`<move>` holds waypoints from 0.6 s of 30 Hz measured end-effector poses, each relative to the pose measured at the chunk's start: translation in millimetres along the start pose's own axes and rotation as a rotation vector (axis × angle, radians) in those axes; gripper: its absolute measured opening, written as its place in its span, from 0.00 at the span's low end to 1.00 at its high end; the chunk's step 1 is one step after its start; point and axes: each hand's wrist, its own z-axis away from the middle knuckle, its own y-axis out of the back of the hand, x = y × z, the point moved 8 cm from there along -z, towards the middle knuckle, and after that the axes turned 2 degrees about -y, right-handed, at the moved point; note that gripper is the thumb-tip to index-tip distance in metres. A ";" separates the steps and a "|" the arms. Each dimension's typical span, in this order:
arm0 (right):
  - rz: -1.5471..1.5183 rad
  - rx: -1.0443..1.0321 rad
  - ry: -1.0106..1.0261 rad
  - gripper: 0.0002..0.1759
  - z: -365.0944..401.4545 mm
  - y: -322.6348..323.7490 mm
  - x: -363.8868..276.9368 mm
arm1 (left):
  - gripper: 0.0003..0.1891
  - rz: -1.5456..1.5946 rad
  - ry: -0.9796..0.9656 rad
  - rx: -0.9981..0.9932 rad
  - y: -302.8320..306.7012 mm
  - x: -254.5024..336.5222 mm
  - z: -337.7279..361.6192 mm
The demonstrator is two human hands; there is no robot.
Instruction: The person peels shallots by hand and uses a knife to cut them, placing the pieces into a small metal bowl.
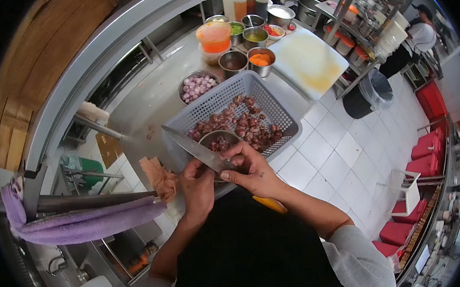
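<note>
My right hand (250, 171) is closed on a large knife (195, 148), whose blade points up and left over a metal bowl (219, 136) of shallot peelings. Close beside it, my left hand (198, 183) has its fingers pressed together near the lower edge of the blade; what they hold is hidden. The bowl sits at the near side of a grey perforated basket (283, 110) with unpeeled red shallots (250, 128) inside. Behind the basket's left corner, another metal bowl (183, 96) holds peeled shallots (199, 87).
A stained cutting board (307, 61), sauce bottles (240, 5), an orange-lidded tub (213, 35) and several metal containers stand beyond the basket. A purple towel (86, 223) hangs on a rail at left. A person (422, 34) stands far right, past a black bin (358, 102).
</note>
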 end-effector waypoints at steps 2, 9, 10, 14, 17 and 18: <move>-0.058 0.020 -0.031 0.18 1.2 4.3 1.0 | 0.12 -0.020 -0.004 -0.033 -6.8 -1.8 0.8; -0.561 -0.091 -0.360 0.13 6.1 12.9 18.3 | 0.13 0.289 0.225 -0.175 -15.3 -27.5 -6.2; -0.565 -0.111 -0.373 0.13 6.0 12.4 18.5 | 0.13 0.291 0.218 -0.175 -13.8 -30.9 -7.9; -0.484 -0.065 -0.396 0.13 3.8 19.3 28.3 | 0.12 0.270 0.212 -0.163 -5.1 -36.1 -8.7; -0.451 0.064 -0.415 0.14 2.5 36.8 37.4 | 0.12 0.347 0.243 -0.125 -1.0 -31.2 -7.0; -0.451 0.058 -0.417 0.14 2.0 38.6 40.9 | 0.12 0.373 0.259 -0.091 1.9 -30.4 -5.8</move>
